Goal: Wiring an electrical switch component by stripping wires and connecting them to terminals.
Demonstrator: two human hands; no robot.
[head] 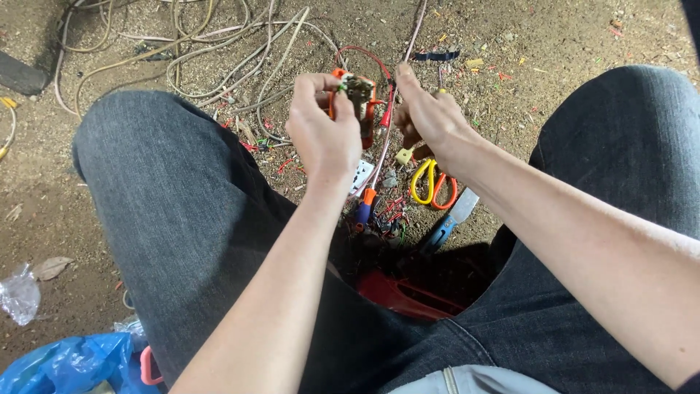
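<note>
The left hand [324,128] is raised between the knees with its fingers curled tight around an orange electrical fitting [355,102], thumb and forefinger pinching its upper edge so that the dark metal insides face the camera. The right hand [426,117] sits just beside it, fingers bunched against the fitting's right side and closed on a thin pale wire [412,33] that runs up and away over the ground; a red wire [368,55] loops over the top of the fitting between the two hands. The fitting is thus held in the air, above the dirt, gripped mainly by the left hand and touched by the right. Directly below the hands, on the ground between the legs, lie a white socket plate [362,175], a screwdriver with an orange and blue handle [364,204], yellow-and-orange handled scissors [433,184] and a blue-handled scraper blade [452,217], with small snippets of coloured wire insulation scattered about them. A red stool edge [401,295] shows beneath the grey jeans [175,211]. Farther out, a tangle of pale cables [219,51] spreads across the brown soil at the top, and a blue plastic bag [69,365] sits at the lower left corner, near a crumpled clear wrapper [18,293].
</note>
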